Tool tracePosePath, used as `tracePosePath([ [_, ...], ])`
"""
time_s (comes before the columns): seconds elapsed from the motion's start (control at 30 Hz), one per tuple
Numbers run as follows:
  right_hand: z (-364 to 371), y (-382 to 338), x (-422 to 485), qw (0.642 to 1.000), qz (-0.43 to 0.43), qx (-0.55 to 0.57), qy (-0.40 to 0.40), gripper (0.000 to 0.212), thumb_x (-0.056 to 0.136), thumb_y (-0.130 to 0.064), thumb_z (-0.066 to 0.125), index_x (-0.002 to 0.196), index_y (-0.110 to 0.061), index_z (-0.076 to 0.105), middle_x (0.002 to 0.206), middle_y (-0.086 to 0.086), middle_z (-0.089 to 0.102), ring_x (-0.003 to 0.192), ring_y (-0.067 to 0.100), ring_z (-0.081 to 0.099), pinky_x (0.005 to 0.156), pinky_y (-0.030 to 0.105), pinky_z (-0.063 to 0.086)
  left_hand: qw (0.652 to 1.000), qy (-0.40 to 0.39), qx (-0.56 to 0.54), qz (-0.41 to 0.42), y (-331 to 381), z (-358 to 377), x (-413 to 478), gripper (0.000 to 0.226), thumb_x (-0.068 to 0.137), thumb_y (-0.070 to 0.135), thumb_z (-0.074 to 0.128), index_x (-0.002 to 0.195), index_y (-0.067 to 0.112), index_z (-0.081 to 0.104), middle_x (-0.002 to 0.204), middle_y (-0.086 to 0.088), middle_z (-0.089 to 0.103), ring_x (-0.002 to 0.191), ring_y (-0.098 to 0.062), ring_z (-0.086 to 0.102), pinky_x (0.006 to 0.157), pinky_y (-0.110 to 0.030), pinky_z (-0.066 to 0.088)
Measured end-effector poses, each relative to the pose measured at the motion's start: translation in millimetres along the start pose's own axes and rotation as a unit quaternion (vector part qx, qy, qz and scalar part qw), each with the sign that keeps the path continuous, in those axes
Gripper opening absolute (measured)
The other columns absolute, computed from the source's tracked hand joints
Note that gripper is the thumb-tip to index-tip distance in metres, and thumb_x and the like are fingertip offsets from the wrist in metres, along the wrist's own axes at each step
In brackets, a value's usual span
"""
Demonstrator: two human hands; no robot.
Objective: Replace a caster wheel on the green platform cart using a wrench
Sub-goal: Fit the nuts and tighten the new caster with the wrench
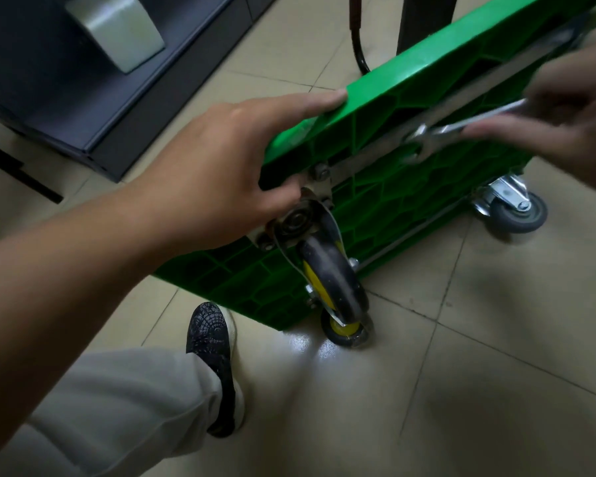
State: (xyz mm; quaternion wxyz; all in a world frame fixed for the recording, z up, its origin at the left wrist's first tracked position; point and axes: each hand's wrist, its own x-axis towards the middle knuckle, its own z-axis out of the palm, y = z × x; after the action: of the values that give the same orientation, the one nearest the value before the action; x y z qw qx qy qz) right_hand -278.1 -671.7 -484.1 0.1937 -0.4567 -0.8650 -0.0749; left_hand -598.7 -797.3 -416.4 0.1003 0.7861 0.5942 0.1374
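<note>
Green cart [375, 108], tipped on edge: left hand [221, 160] clasps rim; right hand [572, 108] pinches wrench [461, 127]; yellow-hubbed caster [331, 280] mounted.

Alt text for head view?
A person's left hand steadies a green cart tipped on its side on tiles, while the right hand holds a wrench at its underside. A yellow-hubbed caster faces the camera; a grey caster sits farther right.
</note>
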Motion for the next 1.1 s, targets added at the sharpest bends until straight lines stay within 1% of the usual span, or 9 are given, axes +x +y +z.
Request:
tracePosePath([
  [0.07,6,-13,-7,0.996,-0.076,-0.031,0.042,0.057,0.093,-0.071,0.056,0.068,-0.02,0.054,0.06,0.008,0.045,0.059,0.03,0.047,0.073,0.051,0.04,1.0,-0.001,0.024,0.004,3,1,-1,0.076,0.089,0.029,0.068,0.158,0.041,0.038,0.148,0.008,0.058,0.122,-0.013,0.063,0.098,-0.041,0.052],
  [0.17,22,-40,-7,0.987,-0.14,-0.015,0.075,0.064,0.096,-0.068,0.054,0.07,-0.011,0.064,0.061,0.013,0.053,0.056,0.028,0.05,0.073,0.046,0.04,0.999,-0.004,0.035,0.004,6,2,-2,0.077,0.089,0.03,0.067,0.159,0.042,0.036,0.153,0.01,0.054,0.133,-0.017,0.057,0.105,-0.05,0.052],
  [0.23,31,-43,-6,0.988,-0.14,-0.007,0.06,0.068,0.097,-0.07,0.049,0.072,-0.009,0.067,0.061,0.013,0.056,0.057,0.026,0.049,0.073,0.044,0.038,0.999,-0.004,0.032,0.002,6,2,-2,0.077,0.089,0.03,0.067,0.159,0.043,0.035,0.153,0.013,0.053,0.131,-0.014,0.058,0.104,-0.05,0.053],
  [0.37,38,-49,-6,0.988,-0.142,0.0,0.063,0.069,0.097,-0.071,0.048,0.073,-0.009,0.067,0.062,0.014,0.057,0.057,0.027,0.048,0.075,0.044,0.038,0.999,0.003,0.035,-0.006,7,1,-3,0.075,0.088,0.032,0.065,0.157,0.045,0.037,0.135,0.021,0.054,0.1,-0.007,0.057,0.09,-0.046,0.058],
  [0.43,39,-53,-3,0.987,-0.149,-0.005,0.061,0.07,0.097,-0.071,0.047,0.073,-0.009,0.067,0.062,0.015,0.059,0.058,0.028,0.05,0.076,0.044,0.038,0.999,0.006,0.038,-0.005,7,2,-4,0.074,0.089,0.033,0.065,0.157,0.045,0.038,0.129,0.022,0.052,0.096,-0.006,0.055,0.088,-0.046,0.058],
  [0.53,38,-57,1,0.987,-0.152,-0.01,0.051,0.07,0.098,-0.072,0.044,0.075,-0.01,0.066,0.065,0.015,0.061,0.061,0.029,0.052,0.078,0.044,0.036,0.999,0.007,0.039,-0.001,7,2,-4,0.073,0.089,0.034,0.065,0.157,0.045,0.038,0.132,0.021,0.052,0.102,-0.009,0.058,0.091,-0.049,0.058],
  [0.67,35,-60,5,0.987,-0.155,-0.028,0.038,0.074,0.097,-0.075,0.039,0.08,-0.009,0.067,0.071,0.016,0.065,0.068,0.03,0.054,0.081,0.044,0.033,0.999,0.007,0.047,0.006,5,2,-4,0.071,0.091,0.038,0.062,0.157,0.045,0.037,0.148,0.011,0.057,0.119,-0.019,0.064,0.095,-0.05,0.057],
  [0.83,37,-61,6,0.986,-0.156,-0.038,0.051,0.077,0.097,-0.076,0.037,0.082,-0.008,0.068,0.074,0.017,0.067,0.07,0.032,0.055,0.083,0.045,0.033,0.999,0.004,0.047,0.004,5,3,-3,0.071,0.091,0.038,0.062,0.157,0.045,0.037,0.149,0.01,0.056,0.122,-0.019,0.063,0.096,-0.05,0.057],
  [1.1,79,-77,-22,0.993,-0.031,0.115,-0.01,0.071,0.095,-0.076,0.032,0.068,-0.015,0.058,0.061,0.007,0.058,0.059,0.023,0.048,0.079,0.04,0.037,1.0,-0.002,0.027,-0.002,7,1,-4,0.075,0.089,0.033,0.065,0.157,0.045,0.037,0.151,0.007,0.055,0.123,-0.02,0.064,0.097,-0.05,0.058],
])
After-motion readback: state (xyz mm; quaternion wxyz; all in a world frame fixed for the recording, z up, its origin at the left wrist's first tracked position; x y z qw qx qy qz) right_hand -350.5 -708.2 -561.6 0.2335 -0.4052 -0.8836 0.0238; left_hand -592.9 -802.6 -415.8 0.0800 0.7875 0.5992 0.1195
